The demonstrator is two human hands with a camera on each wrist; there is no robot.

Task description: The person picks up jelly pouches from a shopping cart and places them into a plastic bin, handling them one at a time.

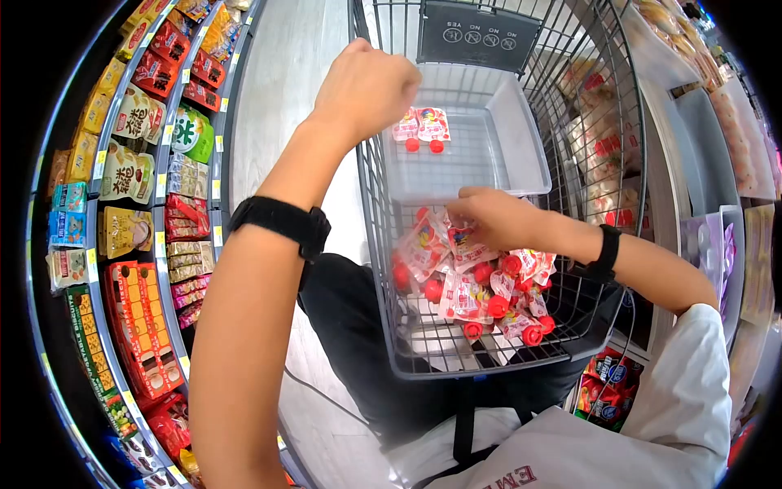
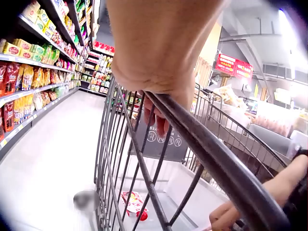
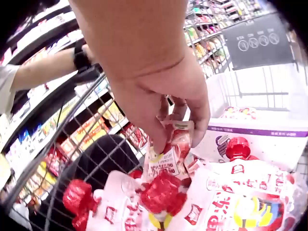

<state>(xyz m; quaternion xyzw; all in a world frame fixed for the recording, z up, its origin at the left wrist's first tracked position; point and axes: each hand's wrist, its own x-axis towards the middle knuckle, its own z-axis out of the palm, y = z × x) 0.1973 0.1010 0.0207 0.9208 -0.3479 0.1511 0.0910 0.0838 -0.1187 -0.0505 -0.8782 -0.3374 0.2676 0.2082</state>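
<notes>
the person's right hand (image 1: 489, 218) is pinching a flat red-and-white plastic pouch (image 3: 168, 154) between thumb and fingers, just above a loose heap of similar red-capped pouches (image 1: 468, 297). the heap lies jumbled in the near end of a dark grey wire shopping cart (image 2: 211, 154), caps pointing every which way. the left hand (image 1: 366, 91) rests over the cart's left rim farther along, fingers bent down inside; from here i cannot tell how tightly it grips. just beyond the right hand, filling the middle of the cart, sits a translucent white plastic bin (image 1: 521, 138). two pouches with round red caps (image 1: 433, 125) lie side by side at its left, caps toward the near side. at the cart's far end hangs a dark grey plastic flap (image 1: 481, 37) printed with round white icons. a black strap (image 1: 277, 222) circles the left wrist, and a black band (image 1: 603, 253) the right. over a pale floor (image 1: 281, 106) to the left, shelves hold bright snack packets (image 1: 130, 171); to the right are more packaged goods.
</notes>
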